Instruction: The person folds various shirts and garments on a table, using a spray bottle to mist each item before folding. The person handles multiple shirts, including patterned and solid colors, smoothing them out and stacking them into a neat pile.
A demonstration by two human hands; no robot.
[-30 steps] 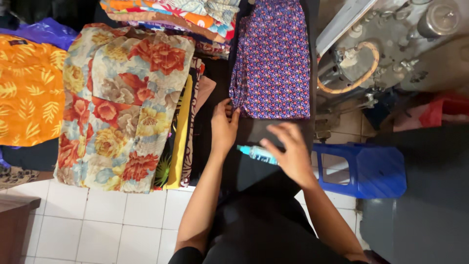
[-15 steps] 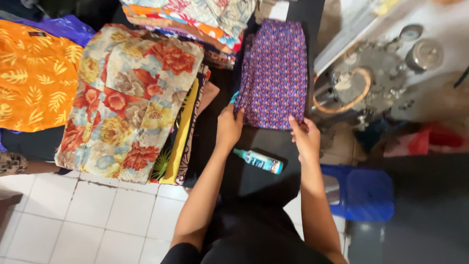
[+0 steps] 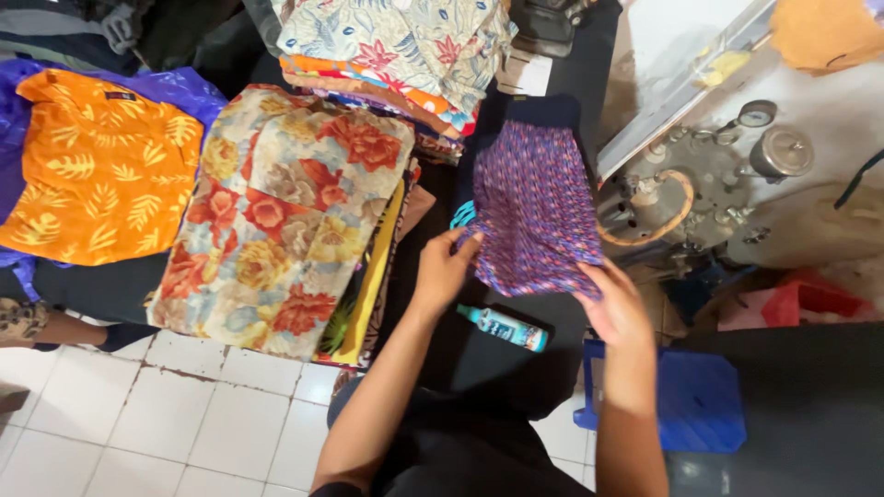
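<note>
**Both hands at the near hem of the purple cloth**

The purple patterned cloth (image 3: 534, 207) lies on the dark worktop (image 3: 479, 345). The left hand (image 3: 445, 270) has its grip pinching the near-left corner; the right hand (image 3: 615, 308) grips the near-right corner — fingers closed on the hem. A teal spray bottle (image 3: 505, 328) lies just below the cloth, between the wrists. Left of the cloth, the floral folded stack (image 3: 276, 216) crowds close — bare worktop shows only below it.
</note>
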